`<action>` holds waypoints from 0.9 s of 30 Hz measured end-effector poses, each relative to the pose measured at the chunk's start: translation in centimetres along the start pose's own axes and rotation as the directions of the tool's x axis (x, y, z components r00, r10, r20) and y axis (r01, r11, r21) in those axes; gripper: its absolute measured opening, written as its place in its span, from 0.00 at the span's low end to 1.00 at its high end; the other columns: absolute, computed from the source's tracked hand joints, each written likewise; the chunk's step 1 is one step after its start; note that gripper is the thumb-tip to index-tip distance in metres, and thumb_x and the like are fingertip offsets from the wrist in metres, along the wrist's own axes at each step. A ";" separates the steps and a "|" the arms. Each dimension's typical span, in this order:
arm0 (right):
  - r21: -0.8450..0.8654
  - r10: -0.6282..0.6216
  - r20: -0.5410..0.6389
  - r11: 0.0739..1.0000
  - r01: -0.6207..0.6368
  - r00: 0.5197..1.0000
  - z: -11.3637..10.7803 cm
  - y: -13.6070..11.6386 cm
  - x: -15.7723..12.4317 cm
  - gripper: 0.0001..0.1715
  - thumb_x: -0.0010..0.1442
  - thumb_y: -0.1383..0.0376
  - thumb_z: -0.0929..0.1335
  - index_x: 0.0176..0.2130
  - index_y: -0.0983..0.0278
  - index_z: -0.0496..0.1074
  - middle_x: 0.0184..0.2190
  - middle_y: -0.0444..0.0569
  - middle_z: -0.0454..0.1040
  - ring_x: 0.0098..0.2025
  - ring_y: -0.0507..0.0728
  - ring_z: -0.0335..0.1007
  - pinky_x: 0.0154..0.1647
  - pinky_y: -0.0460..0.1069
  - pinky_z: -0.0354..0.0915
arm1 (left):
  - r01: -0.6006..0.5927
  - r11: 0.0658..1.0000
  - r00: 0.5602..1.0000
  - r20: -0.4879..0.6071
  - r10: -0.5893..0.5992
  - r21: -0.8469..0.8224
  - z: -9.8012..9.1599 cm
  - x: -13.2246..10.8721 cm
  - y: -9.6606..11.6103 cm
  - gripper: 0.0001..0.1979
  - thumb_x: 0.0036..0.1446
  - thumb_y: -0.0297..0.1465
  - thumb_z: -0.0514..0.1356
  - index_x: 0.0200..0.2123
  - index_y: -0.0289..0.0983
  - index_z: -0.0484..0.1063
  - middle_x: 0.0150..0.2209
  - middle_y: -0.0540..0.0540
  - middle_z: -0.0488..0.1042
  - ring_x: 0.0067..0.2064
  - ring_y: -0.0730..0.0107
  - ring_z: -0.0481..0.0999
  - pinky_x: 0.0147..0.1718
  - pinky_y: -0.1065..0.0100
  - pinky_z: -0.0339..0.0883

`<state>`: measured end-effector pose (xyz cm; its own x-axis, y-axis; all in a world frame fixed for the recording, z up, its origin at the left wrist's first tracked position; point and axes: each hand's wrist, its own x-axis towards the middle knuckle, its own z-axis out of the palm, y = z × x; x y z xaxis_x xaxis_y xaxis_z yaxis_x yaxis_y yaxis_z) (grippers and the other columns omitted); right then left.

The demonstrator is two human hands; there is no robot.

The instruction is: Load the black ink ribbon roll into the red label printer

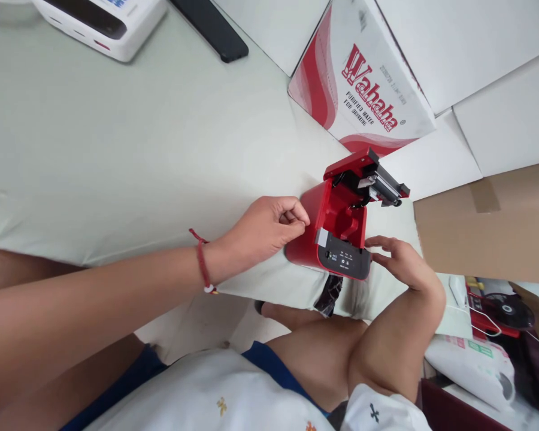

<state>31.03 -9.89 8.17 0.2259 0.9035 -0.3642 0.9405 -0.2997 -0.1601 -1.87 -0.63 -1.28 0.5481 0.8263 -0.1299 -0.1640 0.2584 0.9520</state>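
Note:
A small red printer stands on the pale table cover with its lid raised and its hollow inside showing. The dark front panel carries small buttons and lights. My left hand is at the printer's left side, fingers curled and thumb against the index finger; anything between them is hidden. On the opposite side, my right hand has its fingers stretched out, with the tips at the panel's right edge.
Behind the printer stands a red and white water carton. A black phone-like slab and a white device with a dark display lie farther back. A brown cardboard box is at the right. Dark glossy material hangs below the printer.

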 end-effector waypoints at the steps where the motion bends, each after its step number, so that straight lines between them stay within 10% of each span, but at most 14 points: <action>1: -0.003 -0.011 -0.010 1.000 0.011 1.000 0.2 -0.3 -0.1 0.23 0.63 0.54 0.70 0.53 0.57 0.84 0.55 0.55 0.85 0.58 0.68 0.80 0.63 0.63 0.74 | -0.012 1.000 1.000 -0.007 0.012 -0.023 0.0 0.0 0.0 0.06 0.52 0.32 0.66 0.31 0.36 0.80 0.30 0.51 0.80 0.34 0.73 0.73 0.36 0.69 0.63; 14: 0.010 -0.318 0.175 0.947 0.322 0.932 2.6 -4.6 1.0 0.08 0.60 0.68 0.68 0.35 0.60 0.79 0.38 0.50 0.83 0.40 0.60 0.71 0.56 0.57 0.67 | 0.074 0.971 0.995 -0.048 -0.087 -0.227 0.3 0.2 0.4 0.07 0.46 0.33 0.73 0.29 0.37 0.84 0.28 0.52 0.78 0.30 0.77 0.65 0.35 0.69 0.62; 19: 0.075 -0.330 0.199 0.944 0.322 0.923 -0.6 -3.9 -1.9 0.08 0.66 0.61 0.71 0.44 0.59 0.81 0.42 0.50 0.83 0.40 0.58 0.75 0.44 0.52 0.72 | 0.071 0.977 0.995 -0.059 -0.084 -0.200 0.2 -0.1 0.4 0.03 0.45 0.30 0.64 0.22 0.38 0.76 0.24 0.53 0.71 0.28 0.76 0.61 0.29 0.69 0.54; 27: 0.330 -0.384 -0.244 0.831 0.448 0.891 -4.6 -2.7 -7.5 0.18 0.64 0.61 0.79 0.53 0.52 0.84 0.46 0.51 0.82 0.32 0.53 0.73 0.26 0.48 0.64 | -0.028 0.998 0.996 -0.081 0.033 0.055 -0.1 -0.8 0.7 0.11 0.53 0.29 0.55 0.21 0.38 0.74 0.23 0.52 0.72 0.28 0.73 0.65 0.31 0.67 0.59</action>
<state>27.94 -14.48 15.59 -0.0976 0.9944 -0.0396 0.7989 0.0546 -0.5990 -2.50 -1.03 -0.57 0.4742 0.8721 -0.1207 -0.1340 0.2070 0.9691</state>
